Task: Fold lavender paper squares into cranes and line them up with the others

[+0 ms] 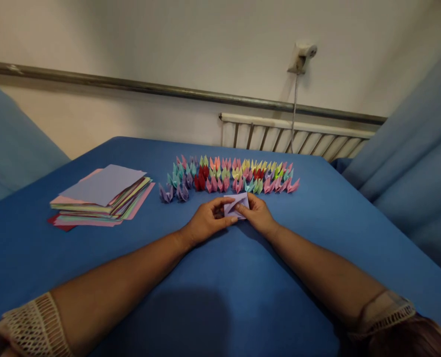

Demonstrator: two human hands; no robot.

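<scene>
A small lavender paper (237,204), partly folded, lies on the blue table (220,277) between my two hands. My left hand (205,220) pinches its left edge with thumb and fingers. My right hand (258,213) presses and grips its right side, fingers closed on it. Just beyond the paper stand several rows of small folded paper figures (229,176) in pink, green, yellow, red, teal and purple.
A stack of coloured paper sheets (103,197), lavender on top, lies at the left of the table. Behind the table are a wall, a metal rail (168,90), a white bed frame (298,134) and a hanging cord. Blue curtains (417,148) hang at both sides.
</scene>
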